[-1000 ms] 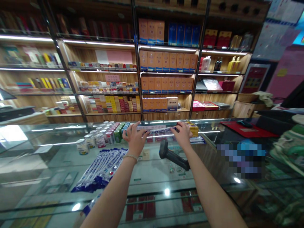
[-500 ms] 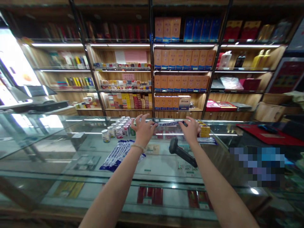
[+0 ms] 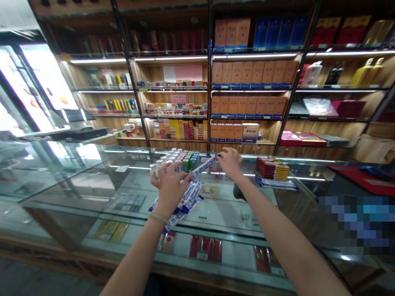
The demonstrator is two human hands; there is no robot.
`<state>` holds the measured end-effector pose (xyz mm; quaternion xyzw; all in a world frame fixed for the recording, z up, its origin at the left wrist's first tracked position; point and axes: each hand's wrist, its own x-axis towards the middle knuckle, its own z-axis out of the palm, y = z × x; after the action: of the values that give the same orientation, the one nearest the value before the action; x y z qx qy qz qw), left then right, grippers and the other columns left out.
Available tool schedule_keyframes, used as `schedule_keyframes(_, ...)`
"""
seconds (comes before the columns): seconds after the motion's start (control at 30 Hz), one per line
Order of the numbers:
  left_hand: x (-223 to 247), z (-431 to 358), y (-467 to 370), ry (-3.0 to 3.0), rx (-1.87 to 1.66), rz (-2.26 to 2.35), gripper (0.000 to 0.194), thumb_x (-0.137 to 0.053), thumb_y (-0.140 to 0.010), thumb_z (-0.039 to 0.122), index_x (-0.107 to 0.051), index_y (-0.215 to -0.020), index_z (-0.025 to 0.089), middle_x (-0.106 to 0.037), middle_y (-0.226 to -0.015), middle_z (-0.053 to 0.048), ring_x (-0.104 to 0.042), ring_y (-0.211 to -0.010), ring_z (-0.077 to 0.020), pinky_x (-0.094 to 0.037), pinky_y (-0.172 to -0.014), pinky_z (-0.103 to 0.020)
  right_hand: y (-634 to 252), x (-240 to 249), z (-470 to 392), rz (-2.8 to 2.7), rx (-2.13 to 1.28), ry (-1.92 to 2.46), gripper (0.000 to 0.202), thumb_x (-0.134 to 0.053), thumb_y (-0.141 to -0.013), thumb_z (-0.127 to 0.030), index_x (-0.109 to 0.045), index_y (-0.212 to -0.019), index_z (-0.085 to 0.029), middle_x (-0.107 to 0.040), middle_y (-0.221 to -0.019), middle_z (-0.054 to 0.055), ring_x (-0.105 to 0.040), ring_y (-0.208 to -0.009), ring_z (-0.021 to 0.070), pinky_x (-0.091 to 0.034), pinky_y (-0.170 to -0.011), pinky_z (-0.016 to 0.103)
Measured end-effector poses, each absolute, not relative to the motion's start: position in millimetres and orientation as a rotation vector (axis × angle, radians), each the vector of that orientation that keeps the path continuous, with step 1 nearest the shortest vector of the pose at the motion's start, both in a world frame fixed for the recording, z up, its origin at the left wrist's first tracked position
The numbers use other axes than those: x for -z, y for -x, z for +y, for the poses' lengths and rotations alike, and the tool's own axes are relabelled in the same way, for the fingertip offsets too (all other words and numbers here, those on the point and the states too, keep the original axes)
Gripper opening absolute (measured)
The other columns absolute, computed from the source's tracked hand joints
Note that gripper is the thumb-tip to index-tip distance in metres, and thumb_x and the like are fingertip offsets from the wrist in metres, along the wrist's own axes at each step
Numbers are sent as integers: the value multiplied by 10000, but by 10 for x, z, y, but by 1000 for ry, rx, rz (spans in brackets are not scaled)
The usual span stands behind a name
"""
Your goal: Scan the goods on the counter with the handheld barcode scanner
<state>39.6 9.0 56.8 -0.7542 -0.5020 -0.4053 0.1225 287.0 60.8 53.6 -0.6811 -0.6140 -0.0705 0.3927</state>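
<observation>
A long, thin blue-and-white stick packet (image 3: pixel 204 165) is stretched between my two hands, tilted up towards the right. My left hand (image 3: pixel 169 185) pinches its lower end, above a loose pile of similar stick packets (image 3: pixel 194 191) on the glass counter. At the upper end, the fingers of my right hand (image 3: pixel 230 163) are closed on the packet. Partly hidden behind my right forearm is a black handheld scanner (image 3: pixel 238 192). Rows of small white-lidded jars (image 3: pixel 154 167) and green and pink cylindrical packs (image 3: pixel 189 161) stand just behind my left hand.
To the right lie a stack of red and yellow packets (image 3: pixel 273 168) and more blue-and-white stick packets (image 3: pixel 277 184). A red mat (image 3: pixel 354 176) is farther right. The glass counter (image 3: pixel 216 213) holds boxed goods below. Shelves with orange boxes (image 3: pixel 251 74) line the back wall.
My left hand has moved down over the pile, tilting the packet that was level. The pile looks less neatly fanned. My view has shifted left.
</observation>
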Motion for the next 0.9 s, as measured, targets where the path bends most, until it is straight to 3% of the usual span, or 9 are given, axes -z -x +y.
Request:
schedule_keyframes(0.53, 8, -296, 272, 2014, 1274, -1786, 265, -644, -876, 361, -728, -646, 259, -699, -1268, -58, -439, -1320, -325, -298, -1155, -583, -1857, -333, 840, -1799, -26, 1694, 165, -694, -892, -446, -802, -962, -343, -584, -1428, 8, -372, -1340, 284, -274, -1043, 486)
schedule_keyframes(0.9, 201, -332, 227, 2037, 1191, -1805, 281, -640, -882, 340, -692, -622, 248, -691, -1283, -55, -445, -1308, -337, -280, -1133, -606, -1751, -116, 897, -1894, -41, 1783, 208, -648, -865, -388, -799, -992, -324, -562, -1463, 20, -351, -1378, 285, -245, -1077, 497)
